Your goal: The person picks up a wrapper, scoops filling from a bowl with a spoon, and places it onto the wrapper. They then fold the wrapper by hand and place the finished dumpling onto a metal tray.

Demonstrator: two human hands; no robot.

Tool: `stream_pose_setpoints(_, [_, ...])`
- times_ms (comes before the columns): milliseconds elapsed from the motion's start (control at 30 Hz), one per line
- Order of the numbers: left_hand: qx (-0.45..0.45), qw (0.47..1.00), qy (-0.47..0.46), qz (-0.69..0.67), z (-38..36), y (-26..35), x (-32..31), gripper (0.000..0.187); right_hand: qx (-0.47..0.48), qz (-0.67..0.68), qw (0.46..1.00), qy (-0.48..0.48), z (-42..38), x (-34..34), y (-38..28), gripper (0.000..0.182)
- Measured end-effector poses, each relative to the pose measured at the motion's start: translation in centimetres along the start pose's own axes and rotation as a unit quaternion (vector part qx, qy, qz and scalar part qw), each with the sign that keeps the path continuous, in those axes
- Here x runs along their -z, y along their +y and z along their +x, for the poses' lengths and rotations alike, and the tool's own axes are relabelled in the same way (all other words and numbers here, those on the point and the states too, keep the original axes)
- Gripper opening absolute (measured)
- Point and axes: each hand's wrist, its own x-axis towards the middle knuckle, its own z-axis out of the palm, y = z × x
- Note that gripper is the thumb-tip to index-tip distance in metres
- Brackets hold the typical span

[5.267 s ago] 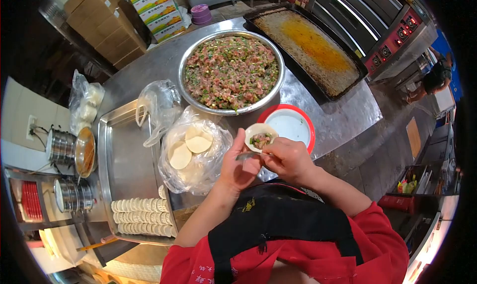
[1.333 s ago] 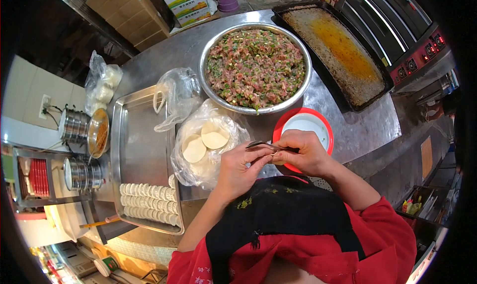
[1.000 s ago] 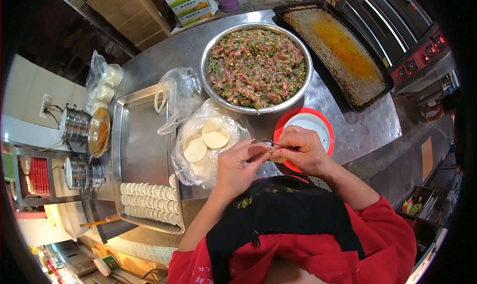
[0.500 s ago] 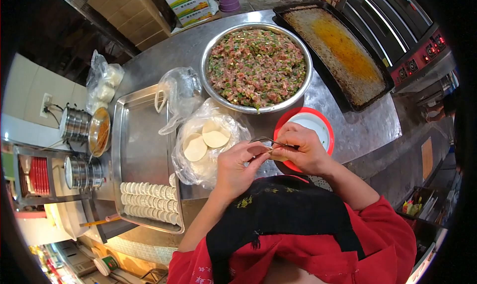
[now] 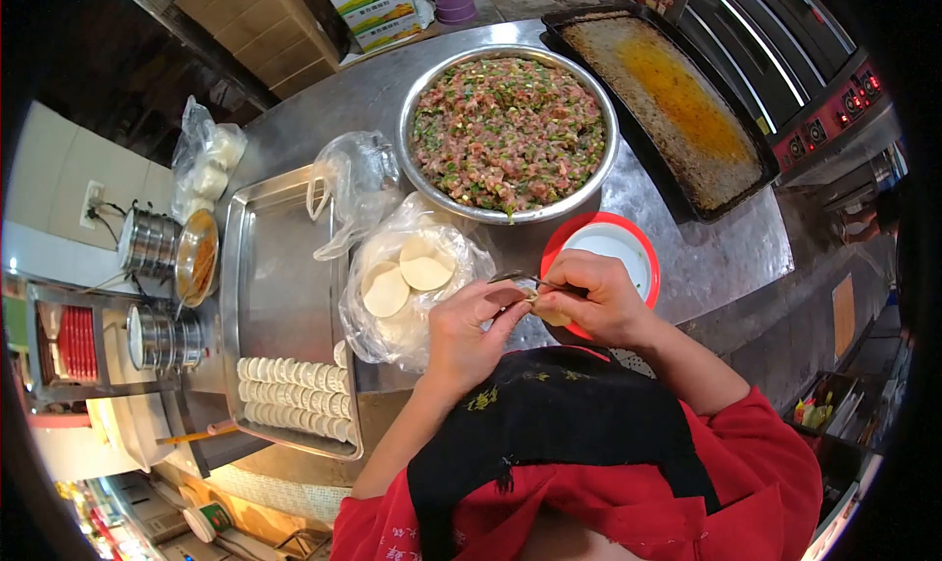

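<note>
Now the left hand and right hand, fingers nearly closed, pinch a pale folded dough wrapper between them, the right also gripping a slim metal spoon; edge-sealing, probably, wanting even pressure. Beyond, grey steel table; farther, brown cardboard boxes.

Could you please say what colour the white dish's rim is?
The rim is red, in the head view.

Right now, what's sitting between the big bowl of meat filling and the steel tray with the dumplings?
The head view shows a crumpled clear bag and a plastic bag of round wrappers between the bowl and the tray.
</note>
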Motion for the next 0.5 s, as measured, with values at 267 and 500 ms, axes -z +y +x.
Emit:
stream_pose_setpoints(267, [-0.055, 0.998, -0.002, -0.01, -0.3, -0.3, -0.5, 0.015, 0.034, -0.043, 0.998, -0.007, -0.1, -0.5, 0.7, 0.015])
stream_pose_setpoints(500, [-0.033, 0.999, 0.023, 0.019, -0.7, -0.1, -0.4, 0.016, -0.006, -0.011, 1.0, 0.007, 0.0, -0.8, -0.3, 0.015])
